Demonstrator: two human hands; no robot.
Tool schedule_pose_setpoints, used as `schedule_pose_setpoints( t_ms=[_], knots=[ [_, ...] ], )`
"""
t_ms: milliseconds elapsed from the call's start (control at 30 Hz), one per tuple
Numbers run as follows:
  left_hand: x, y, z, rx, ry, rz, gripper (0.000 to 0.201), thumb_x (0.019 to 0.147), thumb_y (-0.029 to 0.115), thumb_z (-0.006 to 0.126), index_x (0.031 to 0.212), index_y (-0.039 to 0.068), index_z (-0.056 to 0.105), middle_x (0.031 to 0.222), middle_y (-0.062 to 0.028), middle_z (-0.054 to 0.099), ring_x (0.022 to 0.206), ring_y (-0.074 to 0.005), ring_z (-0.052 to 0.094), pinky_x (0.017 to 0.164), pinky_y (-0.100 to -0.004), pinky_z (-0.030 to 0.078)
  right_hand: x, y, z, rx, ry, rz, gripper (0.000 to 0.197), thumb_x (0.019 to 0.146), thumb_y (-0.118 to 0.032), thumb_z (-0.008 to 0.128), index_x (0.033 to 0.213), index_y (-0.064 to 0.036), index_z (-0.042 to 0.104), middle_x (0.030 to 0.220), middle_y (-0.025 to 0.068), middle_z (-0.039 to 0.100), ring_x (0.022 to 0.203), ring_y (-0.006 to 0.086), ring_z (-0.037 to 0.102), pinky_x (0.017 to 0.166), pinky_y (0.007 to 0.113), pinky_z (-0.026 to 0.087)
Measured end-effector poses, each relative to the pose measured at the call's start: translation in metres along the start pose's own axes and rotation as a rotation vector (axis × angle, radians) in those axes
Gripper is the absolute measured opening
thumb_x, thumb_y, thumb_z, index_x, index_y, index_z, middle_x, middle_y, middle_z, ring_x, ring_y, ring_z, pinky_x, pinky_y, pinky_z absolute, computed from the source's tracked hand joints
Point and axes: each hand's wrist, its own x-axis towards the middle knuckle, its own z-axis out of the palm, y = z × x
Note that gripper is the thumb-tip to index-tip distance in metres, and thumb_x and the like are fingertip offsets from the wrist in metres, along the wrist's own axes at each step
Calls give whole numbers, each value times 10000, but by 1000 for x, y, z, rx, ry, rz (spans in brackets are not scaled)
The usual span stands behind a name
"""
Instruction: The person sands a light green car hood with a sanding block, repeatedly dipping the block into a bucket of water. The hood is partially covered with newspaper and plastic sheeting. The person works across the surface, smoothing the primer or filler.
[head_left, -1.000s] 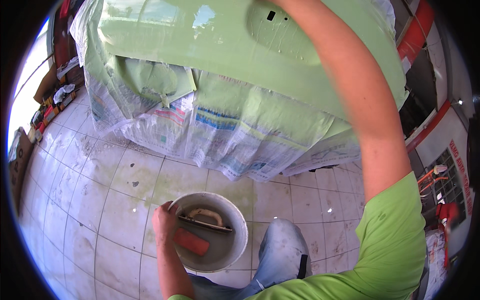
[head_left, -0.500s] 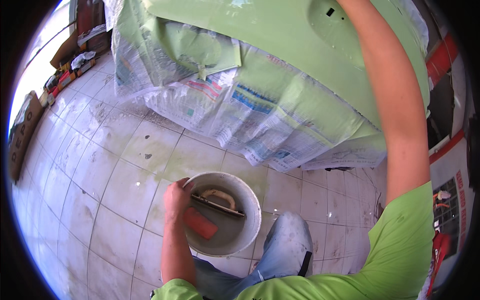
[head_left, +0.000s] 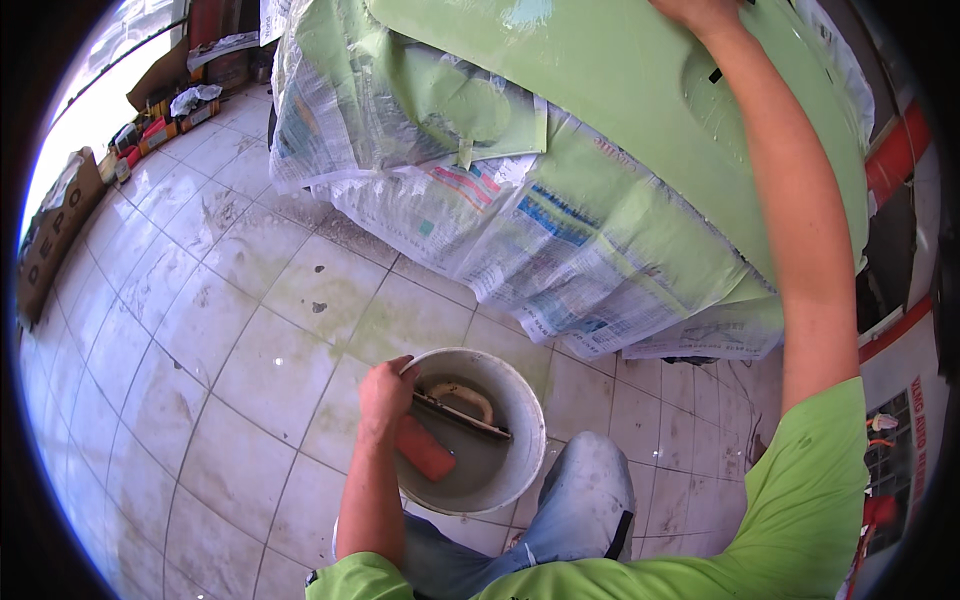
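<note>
My left hand (head_left: 385, 395) is closed over the left rim of a round pale bucket (head_left: 533, 440) standing on the floor in front of my knees. In the bucket's murky grey water lie a red-orange block (head_left: 424, 450) and a dark flat-edged tool with a curved pale handle (head_left: 468, 397). My right arm reaches far up along a light green painted car panel (head_left: 610, 75). At the picture's top edge, my right hand (head_left: 697, 10) is over the panel; its fingers are cut off, so what they hold cannot be seen. A wet whitish patch shows on the panel.
Masking newspaper (head_left: 460, 225) hangs below the panel, stained green. The tiled floor (head_left: 235, 390) is smudged and wet. A cardboard box (head_left: 55, 235) stands at the far left, near several small containers and rags (head_left: 165, 120). A red bar (head_left: 897, 155) lies at right.
The view has shifted, so the panel, newspaper and bucket appear further right. Part of my right hand has come into sight at the top. My left hand keeps its grip on the bucket.
</note>
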Motion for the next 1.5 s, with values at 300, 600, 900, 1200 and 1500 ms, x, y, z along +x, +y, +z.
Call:
schedule_pose_setpoints(
  t_ms=[300,600,900,1200,1500],
  knots=[
    [-9,-16,-34,15,10,-41,385,995,341,652,1312,140,736,1178,-211,749,1127,-407,700,986,-466,548,-163,-35,-32,76,-150,-324,453,867,-336,792,1317,-377,753,1547,-7,588,1355,232,560,1120,417,375],
    [1,-23,-18,-7,-3,17,376,981,295,676,1325,155,736,1208,-222,739,1155,-398,694,996,-465,546,-105,-22,6,-103,-142,71,427,886,-352,784,1312,-348,763,1540,16,596,1296,266,584,1043,426,421],
    [-7,-28,-46,64,-62,-30,413,985,344,674,1366,189,719,1210,-206,748,1167,-400,695,991,-472,546,-63,-4,-1,123,-34,11,347,919,-362,740,1239,-242,803,1517,124,611,1333,320,552,1157,485,378],
    [-6,-36,-50,68,-65,-16,439,976,393,675,1379,224,714,1202,-212,746,1153,-414,695,975,-484,549,-174,-43,-28,159,-110,-160,372,884,-389,779,1238,-279,808,1511,109,609,1327,283,555,1091,481,381],
    [3,-35,-26,-31,-124,52,446,969,349,693,1383,183,710,1179,-223,754,1141,-409,705,978,-472,549,-39,-3,8,118,0,-9,346,917,-410,740,1237,-294,803,1555,162,566,1353,359,534,1134,531,369]
  ],
)
